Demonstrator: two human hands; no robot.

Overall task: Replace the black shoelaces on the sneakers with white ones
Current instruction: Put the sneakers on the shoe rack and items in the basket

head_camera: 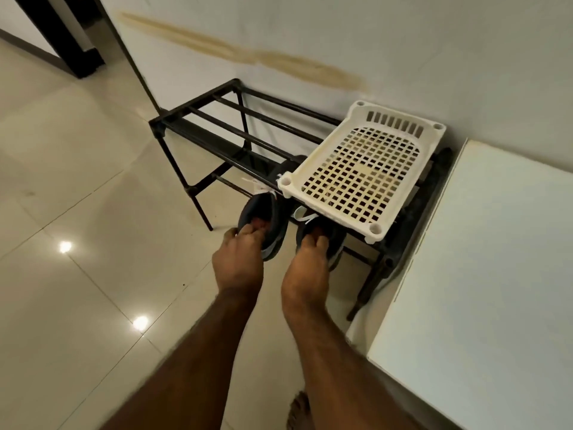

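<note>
Under the basket (316,169), both sneakers' (266,218) toes are hidden.

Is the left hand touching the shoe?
Touching. The head view shows the left hand with its fingers curled into the opening of the left sneaker.

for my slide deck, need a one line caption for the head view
Left hand and right hand each grip a dark white-laced sneaker at a black metal rack.

Left hand (238,262) grips the left sneaker (263,225) at its heel; right hand (307,271) grips the right sneaker (322,240). White laces (257,186) visible. Both sneakers sit at a black shoe rack (198,119), beneath a white perforated tray (400,116).
</note>
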